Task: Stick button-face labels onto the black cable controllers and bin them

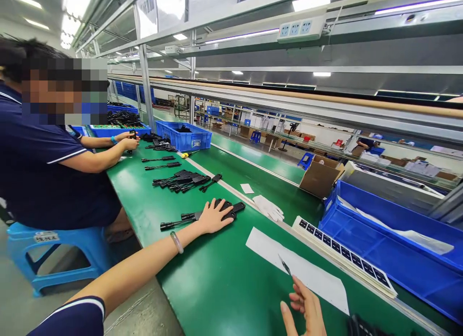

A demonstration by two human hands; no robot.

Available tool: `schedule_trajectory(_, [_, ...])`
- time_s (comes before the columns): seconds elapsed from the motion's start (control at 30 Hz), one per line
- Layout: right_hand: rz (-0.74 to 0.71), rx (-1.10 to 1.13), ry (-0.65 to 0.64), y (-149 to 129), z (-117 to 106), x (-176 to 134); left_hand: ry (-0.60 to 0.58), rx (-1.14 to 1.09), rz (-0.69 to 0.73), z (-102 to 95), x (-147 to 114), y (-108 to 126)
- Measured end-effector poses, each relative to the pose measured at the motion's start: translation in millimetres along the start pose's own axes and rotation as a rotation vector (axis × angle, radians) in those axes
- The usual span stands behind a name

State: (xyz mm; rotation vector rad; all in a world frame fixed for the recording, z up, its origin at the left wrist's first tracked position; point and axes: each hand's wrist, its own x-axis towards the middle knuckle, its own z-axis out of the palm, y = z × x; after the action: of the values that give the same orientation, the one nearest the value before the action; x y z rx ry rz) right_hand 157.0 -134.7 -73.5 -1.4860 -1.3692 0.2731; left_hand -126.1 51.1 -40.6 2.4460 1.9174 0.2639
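Note:
My left hand (215,218) lies palm down with its fingers spread over black flat-bodied parts with short cables (238,207). The cable ends (173,225) stick out to the left of the wrist, and the hand hides much of the bodies. Near the bottom edge, my right hand (307,309) holds thin, pointed tweezers (285,265) at its fingertips, the thumb standing apart. Their tip is over a white backing sheet (300,268) on the green bench. More of the black cabled parts (183,181) lie in a pile beyond my left hand.
A stack of label sheets (343,256) lies along the ledge beside a long blue bin (390,244). White gloves (268,207) and a small white paper (247,188) lie nearby. To the left a co-worker (43,167) sits at the bench. A blue crate (191,139) stands farther back.

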Motion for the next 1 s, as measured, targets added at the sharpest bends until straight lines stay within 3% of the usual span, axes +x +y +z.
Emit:
schedule_trajectory(0.13, [0.01, 0.063, -0.012, 4, -4, 2, 0.013, 0.001, 0.008, -8.3, -11, 36])
schedule_trajectory(0.4, [0.043, 0.114, -0.036, 5, -22, 9, 0.085, -0.005, -0.034, -25.8, 26, 94])
schedule_trajectory(0.63, [0.143, 0.267, 0.04, 12, -30, 20, 0.441, -0.172, -0.076, -84.5, 13, 105])
schedule_trajectory(0.7, [0.177, 0.356, 0.071, 14, -33, 24, 0.536, -0.398, -0.023, -92.7, 2, 113])
schedule_trajectory(0.73, [0.195, 0.393, 0.088, 14, -36, 26, 0.528, -0.626, 0.005, -91.2, -3, 120])
schedule_trajectory(0.77, [0.211, 0.42, 0.104, 14, -39, 28, 0.47, -0.909, 0.032, -85.8, -10, 129])
schedule_trajectory(0.83, [0.234, 0.44, 0.148, 13, -45, 31, 0.154, -1.486, 0.011, -65.3, -25, 153])
schedule_trajectory(0.9, [0.239, 0.446, 0.196, 12, -50, 33, -0.092, -1.631, 0.007, -38.5, -42, 177])
schedule_trajectory(1.0, [0.243, 0.492, 0.215, 10, -56, 36, -0.356, -1.739, -0.014, -5.6, -68, 199])
